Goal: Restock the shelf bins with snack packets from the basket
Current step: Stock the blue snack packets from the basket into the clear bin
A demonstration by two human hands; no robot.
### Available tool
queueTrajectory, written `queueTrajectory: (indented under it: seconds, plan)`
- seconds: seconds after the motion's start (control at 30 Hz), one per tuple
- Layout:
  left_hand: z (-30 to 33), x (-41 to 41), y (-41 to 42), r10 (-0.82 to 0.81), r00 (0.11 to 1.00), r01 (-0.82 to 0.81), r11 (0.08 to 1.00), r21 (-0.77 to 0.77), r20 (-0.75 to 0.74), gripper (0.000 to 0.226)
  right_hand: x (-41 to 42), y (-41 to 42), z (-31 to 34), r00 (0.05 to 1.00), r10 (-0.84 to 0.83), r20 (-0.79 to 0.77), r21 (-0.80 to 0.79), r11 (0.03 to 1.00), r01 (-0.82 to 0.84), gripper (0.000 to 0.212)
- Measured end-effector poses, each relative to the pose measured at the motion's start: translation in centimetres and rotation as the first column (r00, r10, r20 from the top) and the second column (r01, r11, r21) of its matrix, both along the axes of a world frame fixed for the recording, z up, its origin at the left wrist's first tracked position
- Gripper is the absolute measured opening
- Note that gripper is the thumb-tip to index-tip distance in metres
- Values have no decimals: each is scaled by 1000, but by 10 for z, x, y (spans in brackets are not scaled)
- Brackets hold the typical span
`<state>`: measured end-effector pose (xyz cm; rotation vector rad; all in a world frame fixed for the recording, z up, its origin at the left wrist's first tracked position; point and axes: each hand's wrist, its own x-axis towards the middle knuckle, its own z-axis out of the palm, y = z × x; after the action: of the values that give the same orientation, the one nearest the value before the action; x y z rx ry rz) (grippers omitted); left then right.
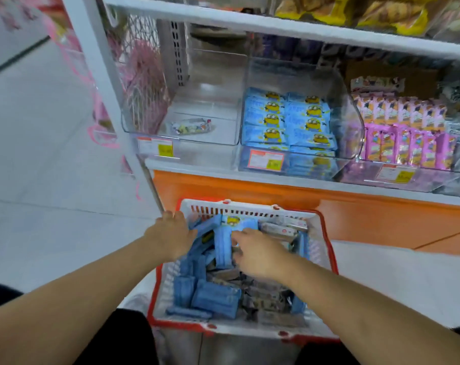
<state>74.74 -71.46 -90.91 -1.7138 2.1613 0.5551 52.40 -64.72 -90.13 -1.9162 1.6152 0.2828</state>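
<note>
A white basket (326, 233) with a red rim sits on the floor below the shelf, filled with blue snack packets (215, 299) and darker packets (265, 288). My left hand (171, 234) is at the basket's far left corner, its fingers curled round a bunch of blue packets (205, 225). Inside the basket, my right hand (257, 252) has its fingers on an upright stack of blue packets (223, 246). On the shelf, the middle clear bin (352, 122) holds stacked blue packets (286, 119). The left clear bin (231, 138) holds one small packet (190, 126).
A right-hand bin (408, 169) is packed with pink and purple packets. Yellow bags (355, 11) lie on the shelf above. An orange base panel (276, 191) runs under the shelf. A white upright post (107, 83) stands at the left, with pink items hanging beyond it. My dark-clothed knees flank the basket.
</note>
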Motion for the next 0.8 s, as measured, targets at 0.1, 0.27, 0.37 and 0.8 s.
queueTrajectory:
  seconds: [0.1, 0.27, 0.37, 0.8]
  plan:
    - [-23, 8, 18, 75, 997, -76, 975, 207, 12, 61, 27, 18, -56, 996, 76, -38, 219, 973, -65, 27]
    - [-24, 8, 15, 198, 980, -181, 931, 318, -23, 112, 54, 49, -114, 979, 150, -136, 135, 982, -131, 72]
    - [-18, 8, 10, 183, 983, -164, 918, 361, -18, 113, 57, 46, -120, 980, 118, -158, 112, 989, -101, 65]
    - [-10, 7, 13, 120, 993, -118, 928, 353, 17, 103, 57, 54, -104, 996, 92, -17, 99, 991, -90, 32]
